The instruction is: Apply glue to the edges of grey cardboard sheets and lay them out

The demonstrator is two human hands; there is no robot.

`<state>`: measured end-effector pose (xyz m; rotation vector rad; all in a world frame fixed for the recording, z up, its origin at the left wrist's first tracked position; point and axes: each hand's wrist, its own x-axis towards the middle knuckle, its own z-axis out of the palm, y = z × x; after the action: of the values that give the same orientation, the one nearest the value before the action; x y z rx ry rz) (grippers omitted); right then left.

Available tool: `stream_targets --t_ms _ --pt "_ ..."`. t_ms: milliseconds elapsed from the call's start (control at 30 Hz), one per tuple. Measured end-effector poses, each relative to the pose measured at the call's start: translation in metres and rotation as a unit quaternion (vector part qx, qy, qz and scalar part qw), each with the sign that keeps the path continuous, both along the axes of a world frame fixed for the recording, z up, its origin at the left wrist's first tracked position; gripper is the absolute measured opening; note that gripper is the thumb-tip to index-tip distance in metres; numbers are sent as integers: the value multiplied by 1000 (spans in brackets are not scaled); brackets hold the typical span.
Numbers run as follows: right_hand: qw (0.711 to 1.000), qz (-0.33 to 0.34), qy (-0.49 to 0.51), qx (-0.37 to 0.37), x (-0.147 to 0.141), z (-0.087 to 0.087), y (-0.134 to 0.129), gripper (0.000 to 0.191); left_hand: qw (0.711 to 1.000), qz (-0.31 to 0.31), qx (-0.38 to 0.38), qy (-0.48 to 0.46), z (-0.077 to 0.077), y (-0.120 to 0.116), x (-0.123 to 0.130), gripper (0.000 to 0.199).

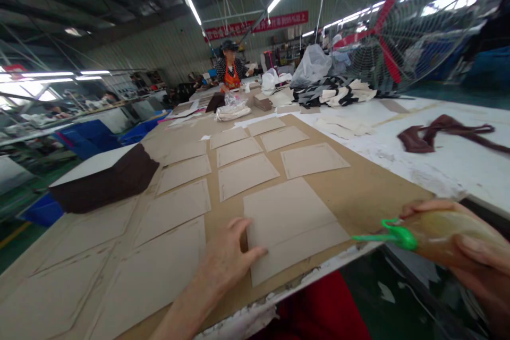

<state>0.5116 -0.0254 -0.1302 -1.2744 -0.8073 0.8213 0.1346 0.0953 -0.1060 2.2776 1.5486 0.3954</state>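
Observation:
My right hand [474,247] is wrapped round a squeeze bottle [446,228] of amber liquid with a green nozzle. The nozzle points left, its tip close to the right corner of a beige panel [290,223] near the table's front edge. On that panel's left side rests my left hand [235,249], thumb and fingers apart, thumb on the panel and nothing gripped. A crease or line crosses the panel's lower part. Rows of similar beige panels [249,172] lie flat beyond and to the left, several with faint marks along their edges.
A dark brown stack [107,178] with a white top stands at the table's left edge. Brown strips [442,133] lie on the white surface at right. Fabric scraps [334,90] and plastic bags [313,66] are piled at the back, near a large fan [376,29]. A person [231,69] is at the far end.

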Motion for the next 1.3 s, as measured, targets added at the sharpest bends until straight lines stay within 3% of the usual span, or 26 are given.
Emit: stream_targets --t_ms 67,133,333,467,567,700,867,1100,1200,1300 --pt "997 58 44 5 -15 9 13 48 999 -25 8 27 -7 -5 -2 56" --pt "994 96 52 -10 -22 12 26 45 999 -27 12 35 -11 -9 1 48" --pt "995 61 66 -50 -27 4 51 39 999 -13 -48 16 -9 -12 5 36" --pt "982 158 40 -95 -47 5 62 38 998 16 -55 32 -7 -10 9 39" --pt "974 188 -6 -126 -62 9 70 39 997 33 -57 37 -7 -8 11 40" --pt "970 196 -31 -139 -68 11 79 38 996 51 -75 -18 -12 -4 5 42" --pt "971 197 46 -125 -62 5 85 36 984 89 -115 -104 -25 -1 -2 53" --pt "972 144 120 -142 -61 16 76 34 969 100 -137 -179 -25 -1 -5 59" --pt "969 106 156 -162 -58 18 59 36 960 92 -180 -195 -21 -8 -11 63" --pt "955 82 201 -200 -51 7 32 44 936 86 -245 -238 -21 -30 -17 67"
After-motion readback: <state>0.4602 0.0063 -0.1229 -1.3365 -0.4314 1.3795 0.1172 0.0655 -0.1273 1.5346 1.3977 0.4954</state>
